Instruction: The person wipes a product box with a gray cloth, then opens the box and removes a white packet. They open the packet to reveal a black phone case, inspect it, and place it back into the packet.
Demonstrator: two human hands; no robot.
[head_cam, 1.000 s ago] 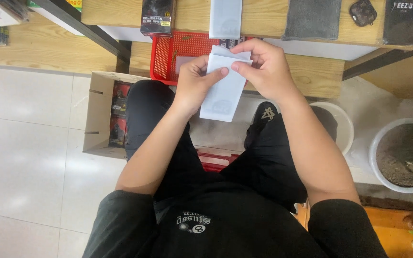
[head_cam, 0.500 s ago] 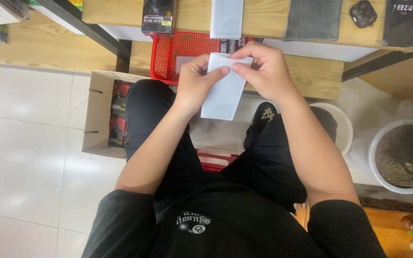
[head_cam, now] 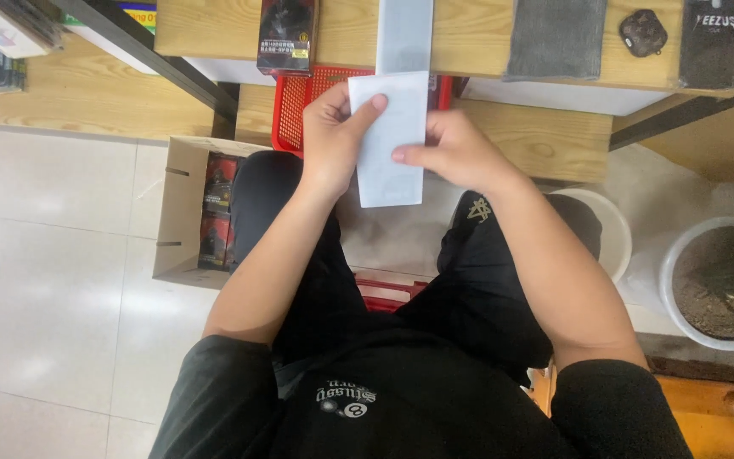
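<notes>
I hold a flat, pale white rectangular pouch (head_cam: 388,140) upright above my lap, in front of a wooden bench. My left hand (head_cam: 335,136) grips its left edge, thumb laid across the upper front. My right hand (head_cam: 452,153) pinches its right edge about halfway down. Directly behind it, a second pale rectangular strip (head_cam: 404,34) lies on the wooden table top (head_cam: 469,51). A red plastic basket (head_cam: 299,106) sits on the bench behind my left hand.
On the table top lie a dark printed box (head_cam: 287,36), a grey cloth (head_cam: 556,38), a small dark case (head_cam: 643,32) and a black box (head_cam: 710,44). An open cardboard box (head_cam: 182,212) of dark packs stands on the floor tiles left. White pots (head_cam: 698,289) stand right.
The pouch has straightened from a tilt to upright and shifted slightly left. My right hand slid from its top corner down to the middle of its right edge.
</notes>
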